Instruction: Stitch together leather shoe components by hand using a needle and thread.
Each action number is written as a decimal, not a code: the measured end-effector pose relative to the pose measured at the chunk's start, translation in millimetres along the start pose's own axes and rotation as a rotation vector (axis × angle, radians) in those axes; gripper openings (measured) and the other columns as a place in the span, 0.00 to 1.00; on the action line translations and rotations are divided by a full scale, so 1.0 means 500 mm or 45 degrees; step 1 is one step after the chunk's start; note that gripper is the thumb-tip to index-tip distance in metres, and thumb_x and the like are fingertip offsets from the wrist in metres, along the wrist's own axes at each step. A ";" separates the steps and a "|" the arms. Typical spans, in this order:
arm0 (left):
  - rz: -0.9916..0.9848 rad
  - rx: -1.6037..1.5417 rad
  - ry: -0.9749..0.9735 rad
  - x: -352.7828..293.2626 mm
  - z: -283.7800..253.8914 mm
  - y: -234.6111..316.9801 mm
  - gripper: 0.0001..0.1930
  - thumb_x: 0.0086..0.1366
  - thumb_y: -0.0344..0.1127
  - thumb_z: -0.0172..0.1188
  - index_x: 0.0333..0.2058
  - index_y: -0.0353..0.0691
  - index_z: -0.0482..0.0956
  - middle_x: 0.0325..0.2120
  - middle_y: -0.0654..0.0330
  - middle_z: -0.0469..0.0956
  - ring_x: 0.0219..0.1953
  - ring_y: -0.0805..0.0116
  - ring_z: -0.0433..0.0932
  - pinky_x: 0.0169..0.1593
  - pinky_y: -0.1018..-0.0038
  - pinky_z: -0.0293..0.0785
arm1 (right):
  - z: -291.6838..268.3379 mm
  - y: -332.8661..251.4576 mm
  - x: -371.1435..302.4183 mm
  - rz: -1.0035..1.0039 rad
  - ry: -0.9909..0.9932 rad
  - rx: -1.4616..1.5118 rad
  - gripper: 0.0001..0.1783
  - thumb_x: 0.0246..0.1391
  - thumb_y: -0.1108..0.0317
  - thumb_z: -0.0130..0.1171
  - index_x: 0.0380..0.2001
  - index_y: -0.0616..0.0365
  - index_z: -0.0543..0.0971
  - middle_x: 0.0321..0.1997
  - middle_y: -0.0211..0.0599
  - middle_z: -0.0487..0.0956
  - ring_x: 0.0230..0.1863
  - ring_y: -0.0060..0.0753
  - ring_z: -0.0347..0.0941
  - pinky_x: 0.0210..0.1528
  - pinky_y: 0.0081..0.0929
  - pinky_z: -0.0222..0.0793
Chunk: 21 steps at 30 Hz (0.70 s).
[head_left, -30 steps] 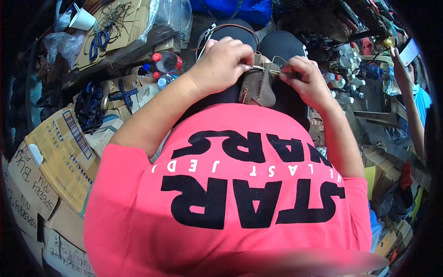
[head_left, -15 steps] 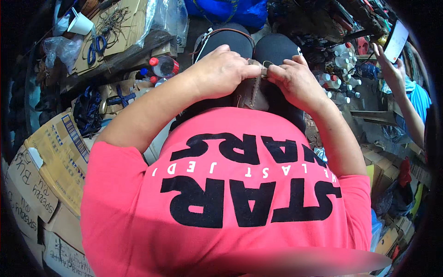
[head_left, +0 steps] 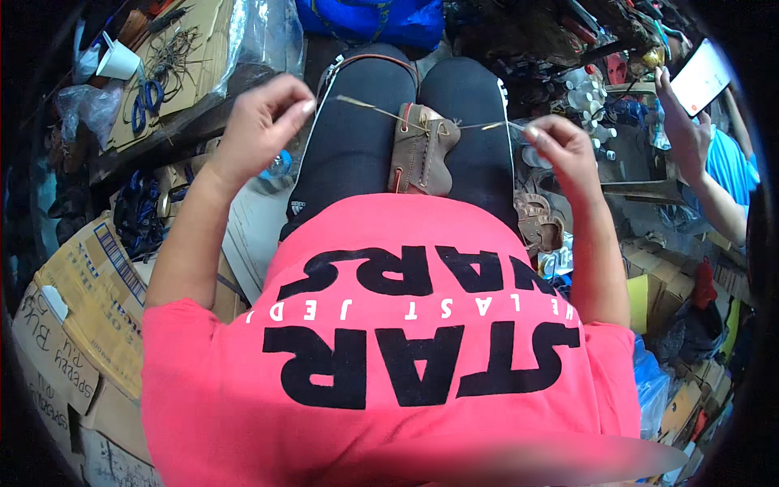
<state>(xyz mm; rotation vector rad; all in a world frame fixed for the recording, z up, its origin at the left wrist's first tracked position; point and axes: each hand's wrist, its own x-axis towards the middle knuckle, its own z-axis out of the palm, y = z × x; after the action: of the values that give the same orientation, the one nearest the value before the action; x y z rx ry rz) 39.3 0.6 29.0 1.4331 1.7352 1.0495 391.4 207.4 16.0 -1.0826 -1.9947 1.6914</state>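
Your left hand point(head_left: 264, 126) and right hand point(head_left: 565, 148) each pinch thread point(head_left: 385, 112) running out from the shoe point(head_left: 415, 162). It sits on your lap point(head_left: 353, 134), at three o'clock from your left hand, nine from your right. Scissors point(head_left: 144, 107) lie at nine o'clock from your left; someone else's phone point(head_left: 701, 79) is at two from your right.

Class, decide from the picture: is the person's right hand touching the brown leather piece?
No, the right hand is out to the side, a clear gap separating it from the brown leather piece.
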 end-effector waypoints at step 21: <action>0.548 1.076 -0.093 0.063 0.136 0.046 0.14 0.62 0.43 0.59 0.24 0.40 0.73 0.21 0.55 0.75 0.28 0.54 0.77 0.35 0.61 0.73 | 0.140 -0.090 0.027 -0.207 -0.248 -1.298 0.22 0.58 0.49 0.54 0.26 0.59 0.79 0.24 0.51 0.78 0.31 0.57 0.76 0.34 0.47 0.71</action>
<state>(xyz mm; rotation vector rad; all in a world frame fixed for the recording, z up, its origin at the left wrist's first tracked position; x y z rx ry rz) 102.7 45.5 17.5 2.4049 1.9595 0.4203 320.5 167.1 37.4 -0.9645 -3.0675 0.6411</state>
